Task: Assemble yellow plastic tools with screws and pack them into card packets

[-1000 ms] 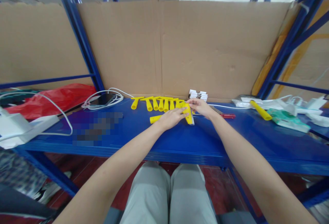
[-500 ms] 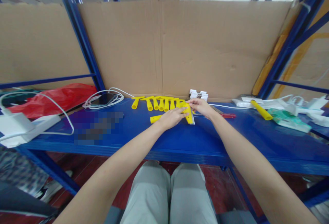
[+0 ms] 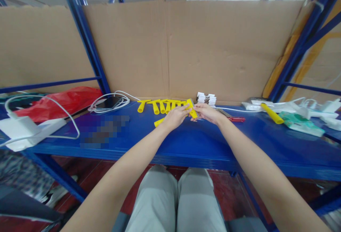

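Between my hands is a yellow T-shaped tool [image 3: 191, 108], its flat head tilted and its handle pointing left under my left hand. My left hand [image 3: 176, 117] grips it from the left. From the right, the fingers of my right hand [image 3: 206, 113] close on the head's edge. Behind them, several yellow T-shaped tools [image 3: 162, 107] lie in a row along the cardboard. A stack of white clips [image 3: 206, 98] sits just beyond my right hand, and a red-handled tool [image 3: 236, 119] lies to its right.
On the left are a power strip [image 3: 33, 136], a red bag [image 3: 64, 102], a phone [image 3: 109, 103] and a coiled white cable [image 3: 125, 101]. At the right, a yellow tube [image 3: 272, 114] rests by a green-and-white packet [image 3: 302, 123]. Cardboard [image 3: 213, 50] stands behind the blue table [image 3: 186, 157].
The yellow tool's head has tilted and shifted slightly left and up between my hands. The silvery strip seen along its edge before is now mostly out of sight.
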The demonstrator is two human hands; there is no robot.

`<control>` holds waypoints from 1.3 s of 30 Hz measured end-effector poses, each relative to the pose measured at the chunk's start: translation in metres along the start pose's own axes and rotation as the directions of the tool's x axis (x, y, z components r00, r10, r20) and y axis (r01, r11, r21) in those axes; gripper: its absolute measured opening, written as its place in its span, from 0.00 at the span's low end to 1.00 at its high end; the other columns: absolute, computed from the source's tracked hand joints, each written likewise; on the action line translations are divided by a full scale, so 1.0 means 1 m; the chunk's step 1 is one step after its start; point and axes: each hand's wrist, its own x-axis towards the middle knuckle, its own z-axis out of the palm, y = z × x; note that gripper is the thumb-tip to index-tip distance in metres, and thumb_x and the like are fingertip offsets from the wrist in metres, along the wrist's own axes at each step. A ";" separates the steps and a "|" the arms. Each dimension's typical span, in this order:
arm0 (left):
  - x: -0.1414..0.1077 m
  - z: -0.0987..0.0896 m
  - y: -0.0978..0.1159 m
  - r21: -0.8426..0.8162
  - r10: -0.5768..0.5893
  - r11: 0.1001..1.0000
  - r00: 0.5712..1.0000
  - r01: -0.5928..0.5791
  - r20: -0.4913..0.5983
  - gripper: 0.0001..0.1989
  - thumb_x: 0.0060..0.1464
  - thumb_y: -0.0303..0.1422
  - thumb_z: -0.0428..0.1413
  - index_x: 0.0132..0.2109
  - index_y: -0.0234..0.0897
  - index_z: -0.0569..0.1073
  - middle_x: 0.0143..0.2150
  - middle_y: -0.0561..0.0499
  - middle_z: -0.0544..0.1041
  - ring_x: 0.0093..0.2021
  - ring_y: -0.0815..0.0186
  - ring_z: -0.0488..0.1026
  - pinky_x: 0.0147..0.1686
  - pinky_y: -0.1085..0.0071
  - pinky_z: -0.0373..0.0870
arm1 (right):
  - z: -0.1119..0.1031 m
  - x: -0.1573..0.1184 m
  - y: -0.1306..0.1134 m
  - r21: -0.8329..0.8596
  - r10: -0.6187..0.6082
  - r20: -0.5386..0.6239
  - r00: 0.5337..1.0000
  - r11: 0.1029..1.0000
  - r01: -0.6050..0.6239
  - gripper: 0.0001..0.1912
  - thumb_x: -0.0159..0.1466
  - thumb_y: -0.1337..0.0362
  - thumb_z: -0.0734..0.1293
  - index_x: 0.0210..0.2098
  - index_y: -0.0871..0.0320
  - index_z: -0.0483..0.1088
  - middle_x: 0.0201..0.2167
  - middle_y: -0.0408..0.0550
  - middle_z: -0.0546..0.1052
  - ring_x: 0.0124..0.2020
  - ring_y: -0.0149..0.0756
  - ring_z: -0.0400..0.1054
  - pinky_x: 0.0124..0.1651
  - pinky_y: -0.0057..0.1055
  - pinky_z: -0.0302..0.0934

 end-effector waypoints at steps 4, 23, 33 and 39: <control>-0.001 -0.003 0.000 0.017 -0.036 0.999 0.998 0.035 0.050 0.17 0.60 0.25 0.49 0.53 0.36 0.74 0.59 0.40 0.72 0.53 0.58 0.74 0.52 0.58 0.71 | 0.004 -0.002 -0.002 -0.055 0.000 0.044 0.999 0.998 0.002 0.04 0.63 0.72 0.62 0.33 0.61 0.69 0.26 0.48 0.78 0.23 0.30 0.72 0.29 0.26 0.69; 0.008 -0.019 0.029 0.230 -0.217 0.958 0.955 0.169 0.201 0.21 0.60 0.22 0.44 0.58 0.32 0.67 0.63 0.35 0.66 0.52 0.53 0.73 0.42 0.59 0.74 | 0.014 0.000 -0.006 -0.114 -0.009 -0.031 0.999 0.993 0.006 0.09 0.63 0.72 0.61 0.26 0.61 0.66 0.18 0.45 0.74 0.18 0.27 0.69 0.27 0.23 0.68; 0.010 -0.022 0.033 0.210 -0.286 0.943 0.951 0.258 0.116 0.16 0.60 0.24 0.45 0.52 0.37 0.70 0.55 0.39 0.72 0.49 0.55 0.73 0.42 0.60 0.73 | 0.011 0.000 -0.010 -0.145 -0.013 -0.069 0.998 0.989 0.003 0.06 0.64 0.65 0.62 0.31 0.58 0.64 0.21 0.45 0.75 0.20 0.30 0.70 0.28 0.26 0.66; 0.017 -0.038 0.017 -0.143 -0.506 0.860 0.855 0.489 -0.118 0.16 0.57 0.21 0.46 0.50 0.37 0.69 0.53 0.43 0.72 0.53 0.56 0.71 0.49 0.61 0.70 | -0.025 0.001 0.002 -0.765 -0.131 -0.044 0.990 0.643 0.051 0.06 0.53 0.69 0.70 0.21 0.58 0.68 0.16 0.42 0.72 0.19 0.28 0.64 0.22 0.23 0.57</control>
